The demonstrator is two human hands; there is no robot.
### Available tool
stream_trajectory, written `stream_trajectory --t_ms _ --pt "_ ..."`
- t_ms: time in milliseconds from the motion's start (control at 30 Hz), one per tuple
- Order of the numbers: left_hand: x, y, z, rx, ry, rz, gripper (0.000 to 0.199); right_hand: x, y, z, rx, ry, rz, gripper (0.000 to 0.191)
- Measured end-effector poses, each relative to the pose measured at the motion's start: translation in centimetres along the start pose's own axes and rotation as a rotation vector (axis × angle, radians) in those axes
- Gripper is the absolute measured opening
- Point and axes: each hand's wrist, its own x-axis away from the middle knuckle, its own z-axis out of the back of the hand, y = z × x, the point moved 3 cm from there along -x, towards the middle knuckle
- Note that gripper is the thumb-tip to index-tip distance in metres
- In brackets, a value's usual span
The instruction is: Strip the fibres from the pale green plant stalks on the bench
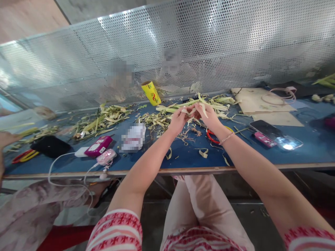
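Observation:
Both hands meet over a pile of pale green husks and leaf scraps (159, 121) on the blue table. My left hand (180, 118) has its fingers bent together around a pale strip. Close beside it, my right hand (206, 114) is closed on a pale husk strip that hangs over its fingers. The fingertips nearly touch, and small details between them are hard to make out. Brown stringy bits lie just below the hands, and loose curled peels (203, 153) rest nearer the table edge.
A yellow tube (151, 93) leans by the perforated metal screen (225, 42). Right are red-handled scissors (212, 137), a phone (274, 135) and brown paper (259, 101). Left are a purple box (98, 146), white cable, black pouch (51, 146), husks (104, 118) and another person's hand.

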Motion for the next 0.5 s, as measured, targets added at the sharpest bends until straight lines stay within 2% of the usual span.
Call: stream_trajectory --t_ms 133,200,367,500 --pt "0.0 -0.7 0.4 -0.151 -0.039 0.000 0.028 -0.2 -0.1 1.0 0.135 0.111 0.073 0.040" --pt "0.0 -1.0 0.5 -0.181 -0.060 0.013 0.029 -0.3 0.0 1.3 0.203 0.125 0.076 0.036" --pt "0.0 -1.1 0.5 -0.232 -0.059 0.038 0.025 -0.4 0.5 1.0 0.175 0.086 -0.050 0.030" --pt "0.2 -1.1 0.0 -0.173 -0.106 0.062 0.022 -0.4 0.7 0.5 0.058 0.054 -0.153 0.027"
